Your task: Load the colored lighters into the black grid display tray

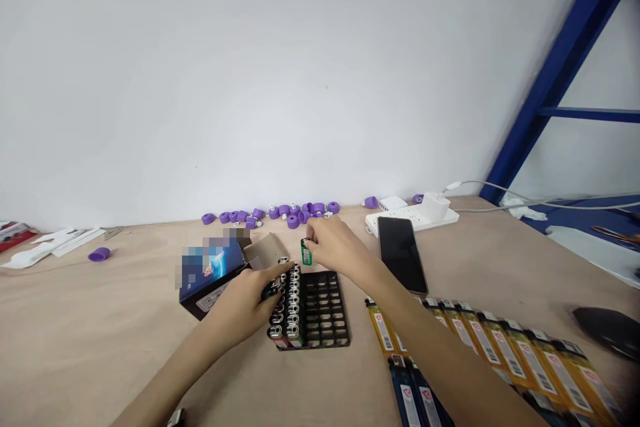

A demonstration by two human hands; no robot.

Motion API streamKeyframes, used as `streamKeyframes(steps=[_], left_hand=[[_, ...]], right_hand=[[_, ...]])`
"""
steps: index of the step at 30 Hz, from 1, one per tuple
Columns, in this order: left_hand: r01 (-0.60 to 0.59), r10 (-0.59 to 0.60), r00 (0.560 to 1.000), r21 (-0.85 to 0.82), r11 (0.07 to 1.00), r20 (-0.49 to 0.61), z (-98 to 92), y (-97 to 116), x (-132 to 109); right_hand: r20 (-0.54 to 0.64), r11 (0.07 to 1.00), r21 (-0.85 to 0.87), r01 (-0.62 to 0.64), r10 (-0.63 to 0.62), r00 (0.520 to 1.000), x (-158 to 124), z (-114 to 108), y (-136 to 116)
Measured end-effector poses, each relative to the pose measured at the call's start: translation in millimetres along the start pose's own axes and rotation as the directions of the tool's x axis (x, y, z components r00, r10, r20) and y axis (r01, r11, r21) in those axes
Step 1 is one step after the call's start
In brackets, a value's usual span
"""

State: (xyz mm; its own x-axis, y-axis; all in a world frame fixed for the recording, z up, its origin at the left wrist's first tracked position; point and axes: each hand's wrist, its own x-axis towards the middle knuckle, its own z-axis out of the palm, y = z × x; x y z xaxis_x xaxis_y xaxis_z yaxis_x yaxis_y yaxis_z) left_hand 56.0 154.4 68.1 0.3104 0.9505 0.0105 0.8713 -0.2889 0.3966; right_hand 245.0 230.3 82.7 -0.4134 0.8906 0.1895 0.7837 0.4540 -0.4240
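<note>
A green lighter [307, 255] is pinched between the thumb and fingers of the right hand [334, 241], just beyond the far left part of a black tray [326, 310]. Its long axis is held roughly upright, dark top uppermost. The left hand [243, 300] is partly curled over the tray's left side, index finger extended; whether anything is gripped cannot be told. Standing lighters [294, 310], metal tops up, are packed in the tray's left columns; the slots to the right are unfilled. Farther left, a blue box [213, 277] is set with its flap open; its contents are hidden.
</note>
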Motion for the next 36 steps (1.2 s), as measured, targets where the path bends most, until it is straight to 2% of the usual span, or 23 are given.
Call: streamKeyframes(steps=[12, 29, 36], left_hand=[[-0.009, 0.009, 1.0, 0.037, 0.999, 0.006, 0.4, 0.5, 0.0], [-0.005, 0.005, 1.0, 0.063, 0.998, 0.01, -1.4, 1.4, -2.1], [-0.002, 0.002, 1.0, 0.062, 0.998, 0.012, -2.0, 3.2, -1.4]], right_hand=[[0.126, 0.998, -0.022, 0.056, -0.053, 0.991, -4.1, 5.4, -12.6], [0.064, 0.994, 0.026, 0.106, -0.108, 0.992, 2.0, 22.3, -4.8], [0.089, 0.99, 0.056, 0.128, -0.133, 0.987, 1.3, 20.5, -5.7]])
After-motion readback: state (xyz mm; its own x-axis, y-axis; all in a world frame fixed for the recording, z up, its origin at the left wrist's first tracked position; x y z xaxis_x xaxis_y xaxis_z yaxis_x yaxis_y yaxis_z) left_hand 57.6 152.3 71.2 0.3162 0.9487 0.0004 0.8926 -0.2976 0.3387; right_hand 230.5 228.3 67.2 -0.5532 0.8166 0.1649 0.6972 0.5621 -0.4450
